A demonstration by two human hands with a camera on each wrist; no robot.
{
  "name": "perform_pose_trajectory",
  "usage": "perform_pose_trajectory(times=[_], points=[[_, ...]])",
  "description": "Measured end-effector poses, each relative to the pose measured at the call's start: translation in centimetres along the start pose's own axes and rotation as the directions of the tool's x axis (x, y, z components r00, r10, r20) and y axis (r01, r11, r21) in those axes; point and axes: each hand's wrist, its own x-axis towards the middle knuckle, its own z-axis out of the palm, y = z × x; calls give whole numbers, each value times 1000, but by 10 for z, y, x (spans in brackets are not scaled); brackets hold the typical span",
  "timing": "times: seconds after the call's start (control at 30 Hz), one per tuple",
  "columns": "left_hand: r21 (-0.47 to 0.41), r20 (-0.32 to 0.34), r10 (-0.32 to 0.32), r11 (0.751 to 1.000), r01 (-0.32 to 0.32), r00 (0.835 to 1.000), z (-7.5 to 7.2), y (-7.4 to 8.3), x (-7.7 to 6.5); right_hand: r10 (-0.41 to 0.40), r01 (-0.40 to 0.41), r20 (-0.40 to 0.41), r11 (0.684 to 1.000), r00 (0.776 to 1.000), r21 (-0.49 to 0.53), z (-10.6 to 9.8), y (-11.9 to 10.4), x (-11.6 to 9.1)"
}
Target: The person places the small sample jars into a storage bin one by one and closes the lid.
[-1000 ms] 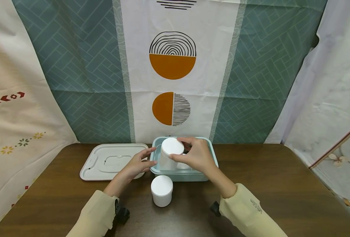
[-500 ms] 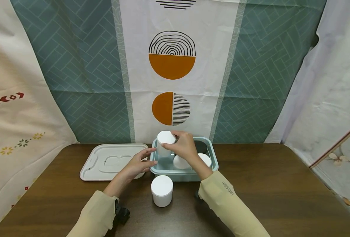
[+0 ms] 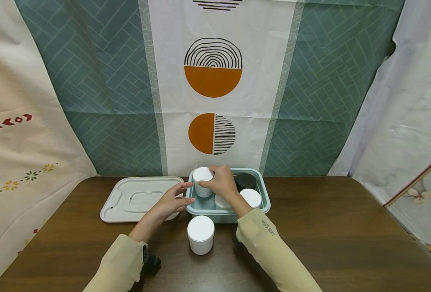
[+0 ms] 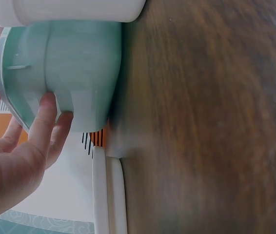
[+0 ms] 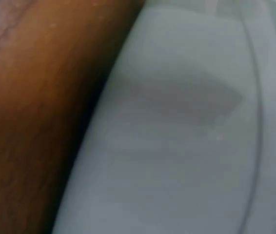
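My right hand (image 3: 222, 184) pinches a white lidded jar (image 3: 202, 174) by its top, thumb and fingers at the lid, in the back left corner of a light blue-green plastic box (image 3: 215, 218). At the box's left edge, my left hand (image 3: 171, 201) holds the rim. In the left wrist view, fingers of the left hand (image 4: 23, 153) lie along the box's outer wall (image 4: 79, 68). Inside the box are a black-lidded jar (image 3: 245, 181), a white jar (image 3: 251, 198) at the front right, and another white jar (image 3: 220, 202) partly hidden by the right hand.
A white jar (image 3: 200, 235) stands upright on the dark wooden table (image 3: 328, 235), in front of the box. The flat white box lid (image 3: 142, 198) lies to the left. A patterned cloth (image 3: 215, 138) hangs behind the table. The right wrist view shows mostly the box's wall (image 5: 177, 161).
My right hand has carried the white jar left and back, then lowered it into the box's back left corner. The jars under that hand now show more. The left hand has stayed in place.
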Motion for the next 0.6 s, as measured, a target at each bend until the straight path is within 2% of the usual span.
perform_pose_trajectory(times=[0.13, 0.37, 0.6], points=[[-8, 5, 6, 1000, -6, 1000, 0, 0, 0, 18, -16, 45, 998, 999, -56, 2, -1, -1], [-5, 0, 5, 1000, -5, 1000, 1, 1, -1, -23, 42, 119, 986, 993, -159, 4, 2, -1], [6, 4, -1, 1000, 1, 1000, 0, 1, -1, -12, 44, 159, 979, 987, -201, -1, 4, 0]])
